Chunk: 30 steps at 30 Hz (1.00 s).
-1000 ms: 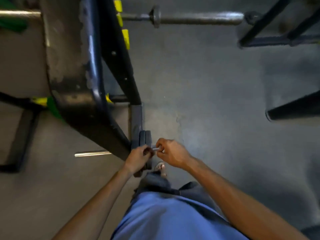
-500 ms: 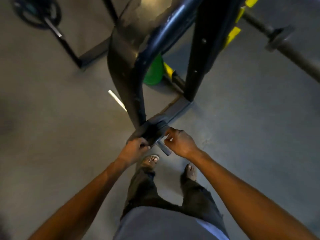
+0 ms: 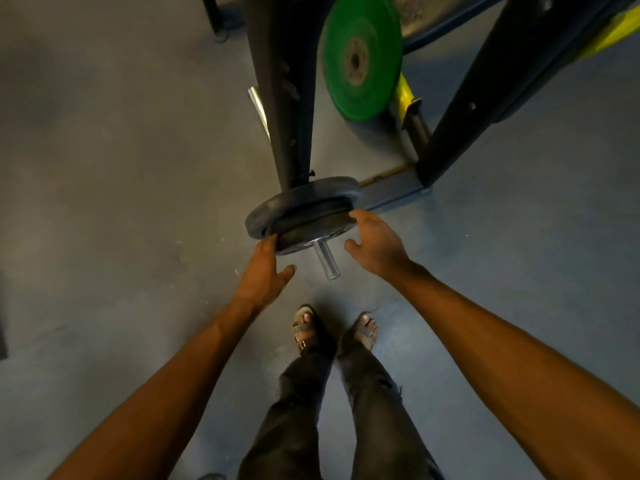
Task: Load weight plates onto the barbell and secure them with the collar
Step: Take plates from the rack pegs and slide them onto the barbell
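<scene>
Two dark grey weight plates (image 3: pixel 304 202) sit stacked on a short chrome bar end (image 3: pixel 325 259) that sticks out toward me. My left hand (image 3: pixel 265 271) is open, its fingertips touching the lower left rim of the front plate. On the other side, my right hand (image 3: pixel 375 242) is open with fingers spread, its fingertips at the right rim of that plate. Neither hand grips anything. No collar shows on the bar end.
A black rack upright (image 3: pixel 282 81) rises behind the plates. A green bumper plate (image 3: pixel 360 57) hangs on the rack behind it, by a yellow-marked post (image 3: pixel 405 95). A second black post (image 3: pixel 485 88) slants at right. My sandalled feet (image 3: pixel 334 330) stand on grey floor.
Both hands have let go at the bar end and opened out to the plate's rims. The view has swung, so the green plate now shows.
</scene>
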Each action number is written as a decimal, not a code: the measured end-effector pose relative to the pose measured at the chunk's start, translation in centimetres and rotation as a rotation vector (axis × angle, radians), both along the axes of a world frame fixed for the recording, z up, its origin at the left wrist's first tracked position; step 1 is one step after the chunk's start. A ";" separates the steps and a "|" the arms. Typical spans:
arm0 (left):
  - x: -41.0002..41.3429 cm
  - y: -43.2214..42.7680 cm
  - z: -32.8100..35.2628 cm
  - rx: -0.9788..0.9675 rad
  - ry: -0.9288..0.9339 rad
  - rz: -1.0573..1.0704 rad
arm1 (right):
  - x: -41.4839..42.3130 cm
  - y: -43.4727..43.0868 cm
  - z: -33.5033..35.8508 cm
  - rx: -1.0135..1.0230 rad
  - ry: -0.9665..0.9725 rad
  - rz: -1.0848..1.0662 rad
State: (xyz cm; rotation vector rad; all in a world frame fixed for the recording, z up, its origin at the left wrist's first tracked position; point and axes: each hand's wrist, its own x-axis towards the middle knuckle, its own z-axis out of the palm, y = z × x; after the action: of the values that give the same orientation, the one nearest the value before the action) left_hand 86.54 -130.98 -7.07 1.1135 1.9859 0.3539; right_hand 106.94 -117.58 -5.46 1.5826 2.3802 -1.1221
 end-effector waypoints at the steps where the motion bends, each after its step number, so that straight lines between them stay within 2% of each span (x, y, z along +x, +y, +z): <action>1: 0.0 0.1 -0.7 0.026 0.010 0.033 | -0.1 0.5 -0.8 0.000 -0.003 0.007; 5: -0.4 0.1 -3.1 0.113 0.047 0.187 | -0.3 1.1 -3.5 0.018 0.031 0.033; 11: 0.7 -1.1 -6.2 0.166 -0.004 0.315 | 0.0 2.2 -5.8 0.140 0.085 0.116; 17: 1.1 -2.3 -8.2 0.076 0.149 0.144 | 0.4 3.2 -6.5 0.243 0.097 0.268; 20: 2.2 -3.3 -8.7 0.053 0.096 0.122 | 0.8 2.8 -6.3 0.227 0.062 0.362; 24: 3.4 -4.0 -9.2 0.101 -0.033 0.198 | 1.3 1.4 -6.9 0.119 0.060 0.366; 30: 3.1 -3.5 -8.3 0.096 0.061 0.176 | 2.9 0.9 -7.5 0.008 0.017 0.457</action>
State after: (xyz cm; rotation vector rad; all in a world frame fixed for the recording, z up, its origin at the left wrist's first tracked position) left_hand 89.67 -134.48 -15.36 1.0220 2.1467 0.5175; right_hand 109.88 -116.66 -12.96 0.9504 2.5678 -1.0260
